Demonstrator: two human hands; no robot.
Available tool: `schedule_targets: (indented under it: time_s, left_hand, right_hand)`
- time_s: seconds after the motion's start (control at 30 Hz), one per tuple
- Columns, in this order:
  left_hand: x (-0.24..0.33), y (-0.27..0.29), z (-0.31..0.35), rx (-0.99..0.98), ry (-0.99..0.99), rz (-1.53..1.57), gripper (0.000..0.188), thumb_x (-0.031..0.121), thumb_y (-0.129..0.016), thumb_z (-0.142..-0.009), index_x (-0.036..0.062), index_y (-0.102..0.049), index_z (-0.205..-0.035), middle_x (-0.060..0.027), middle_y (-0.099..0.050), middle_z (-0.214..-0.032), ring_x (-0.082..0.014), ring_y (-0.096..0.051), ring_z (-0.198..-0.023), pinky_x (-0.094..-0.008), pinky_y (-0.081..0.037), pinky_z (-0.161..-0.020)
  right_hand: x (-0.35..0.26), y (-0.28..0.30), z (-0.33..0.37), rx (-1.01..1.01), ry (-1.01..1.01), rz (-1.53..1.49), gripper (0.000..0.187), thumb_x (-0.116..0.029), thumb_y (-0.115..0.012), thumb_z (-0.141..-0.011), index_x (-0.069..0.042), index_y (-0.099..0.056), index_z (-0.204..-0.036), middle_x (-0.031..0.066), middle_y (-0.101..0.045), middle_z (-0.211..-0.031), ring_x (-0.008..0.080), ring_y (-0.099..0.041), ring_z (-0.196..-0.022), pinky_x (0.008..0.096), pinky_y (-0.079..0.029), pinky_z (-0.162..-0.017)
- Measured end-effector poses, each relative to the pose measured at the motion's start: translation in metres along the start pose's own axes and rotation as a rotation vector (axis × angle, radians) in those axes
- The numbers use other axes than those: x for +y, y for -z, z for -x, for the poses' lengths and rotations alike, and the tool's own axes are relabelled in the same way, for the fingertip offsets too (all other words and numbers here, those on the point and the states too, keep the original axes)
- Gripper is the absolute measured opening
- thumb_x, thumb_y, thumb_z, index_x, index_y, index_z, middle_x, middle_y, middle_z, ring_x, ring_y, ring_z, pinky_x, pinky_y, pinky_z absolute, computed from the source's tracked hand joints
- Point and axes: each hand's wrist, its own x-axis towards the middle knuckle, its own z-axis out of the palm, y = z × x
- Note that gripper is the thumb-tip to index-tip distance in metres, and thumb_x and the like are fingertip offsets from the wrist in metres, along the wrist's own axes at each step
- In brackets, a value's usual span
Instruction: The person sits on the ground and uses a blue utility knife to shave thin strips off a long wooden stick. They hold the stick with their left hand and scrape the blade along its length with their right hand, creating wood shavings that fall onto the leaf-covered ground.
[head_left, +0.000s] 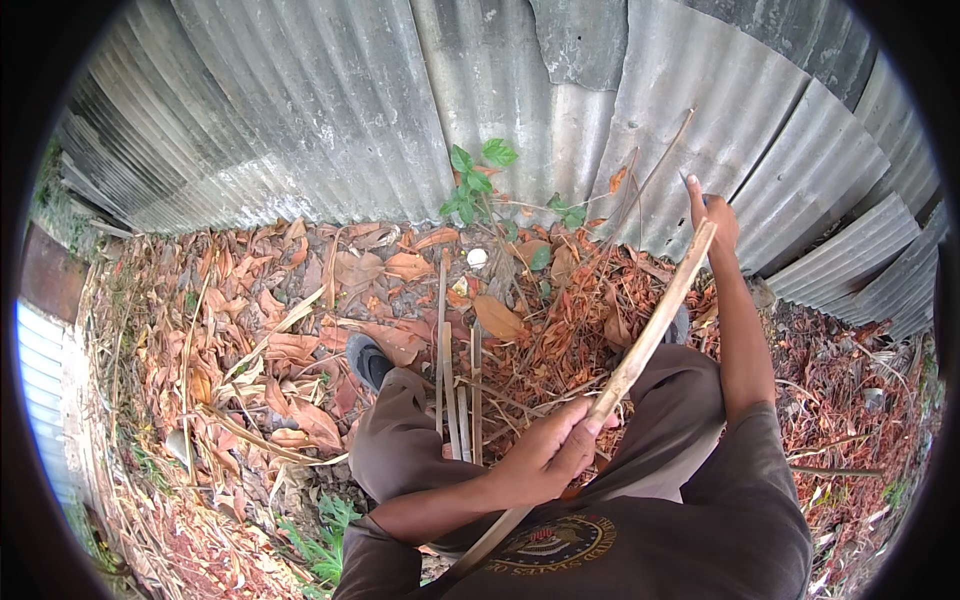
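My left hand (548, 456) is wrapped round a long split bamboo strip (655, 335), pale and flat. The strip slants from my lap up to the right, its upper end just below my right hand (713, 222). That hand is raised near the metal wall, its fingers closed on what looks like a knife (685, 181). Only a thin dark pointed part of the knife shows beside the thumb; my fingers hide the rest. Between my legs, several narrow bamboo strips (447, 370) lie on the ground, pointing away from me.
A corrugated metal wall (300, 120) runs across the far side, with loose sheets (860, 250) at its right. Dry leaves (310, 420) and reddish shavings cover the ground. A small green plant (470, 190) and a thin leaning stick (655, 170) stand by the wall.
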Motion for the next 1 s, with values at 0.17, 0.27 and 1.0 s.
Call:
schedule_targets:
  time_s: [0.17, 0.27, 1.0]
  left_hand:
    - [-0.003, 0.037, -0.013, 0.286, 0.112, 0.152, 0.035, 0.034, -0.029, -0.106, 0.0036, -0.046, -0.101, 0.0021, -0.037, -0.054, -0.0055, -0.034, -0.034, -0.02, -0.031, -0.033]
    - [-0.007, 0.047, -0.017, 0.331, 0.121, 0.294, 0.04, 0.041, -0.028, -0.105, 0.0069, -0.044, -0.091, 0.0019, -0.036, -0.053, -0.0081, -0.036, -0.035, -0.0218, -0.033, -0.034]
    - [-0.004, 0.047, -0.046, 0.327, 0.146, 0.668, 0.042, 0.047, -0.027, -0.103, 0.0138, -0.041, -0.082, 0.0047, -0.032, -0.048, -0.0082, -0.028, -0.033, -0.0229, -0.03, -0.049]
  right_hand:
    - [-0.003, 0.006, 0.02, -0.117, 0.194, -0.198, 0.084, -0.074, -0.039, -0.086, 0.005, -0.066, -0.076, 0.0209, -0.059, -0.064, 0.032, -0.061, -0.069, 0.0422, -0.047, -0.07]
    - [-0.044, 0.017, 0.063, -0.208, 0.461, -0.303, 0.072, -0.068, -0.051, -0.085, 0.002, -0.066, -0.076, 0.0109, -0.05, -0.052, 0.0247, -0.054, -0.054, 0.0398, -0.044, -0.058]
    - [-0.105, 0.009, 0.149, 0.048, 1.238, -0.264, 0.067, -0.073, -0.063, -0.068, -0.007, -0.053, -0.059, 0.0091, -0.046, -0.05, 0.0321, -0.053, -0.047, 0.0421, -0.041, -0.047]
